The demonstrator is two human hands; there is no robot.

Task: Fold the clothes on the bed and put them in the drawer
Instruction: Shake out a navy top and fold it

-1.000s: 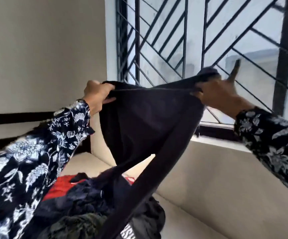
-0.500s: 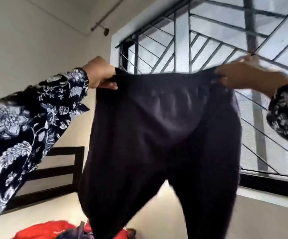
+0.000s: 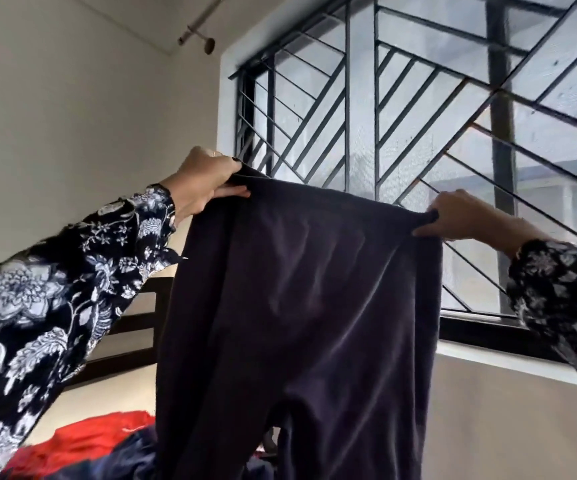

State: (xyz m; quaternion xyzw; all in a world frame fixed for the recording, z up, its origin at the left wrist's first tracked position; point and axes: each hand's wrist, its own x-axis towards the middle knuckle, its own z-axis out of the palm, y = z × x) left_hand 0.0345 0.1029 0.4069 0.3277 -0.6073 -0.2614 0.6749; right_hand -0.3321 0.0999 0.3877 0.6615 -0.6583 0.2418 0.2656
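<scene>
Head view, angled upward toward the window.

Dark trousers (image 3: pixel 301 306): held up in the air by the waistband, spread flat between both hands. The fabric is dark navy to black and hangs straight down. The two legs separate near the bottom of the frame, and their ends run out of view.

Left hand (image 3: pixel 204 183): raised, fingers curled over the top edge of the waistband at its left corner, thumb pressed against the front of the cloth. It grips the fabric in a pinch. This corner sits higher than the other.

Right hand (image 3: pixel 463 216): holds the right corner of the waistband, fingers curled behind the cloth and thumb laid along the front. It also pinches the fabric. The waistband is pulled taut and slopes down from left to right.

Both forearms are in floral sleeves (image 3: pixel 55 299), white pattern on a dark ground.

Below the trousers, at lower left: a red garment (image 3: pixel 83 445) and a dark blue garment (image 3: pixel 114 462), lying in a heap. The surface beneath them is not clearly visible.

Behind: a window with a black metal grille (image 3: pixel 401 109) of diagonal and vertical bars; a pale wall (image 3: pixel 72 116) to the left; a dark slatted headboard (image 3: pixel 134 323) partly visible behind the left sleeve.
</scene>
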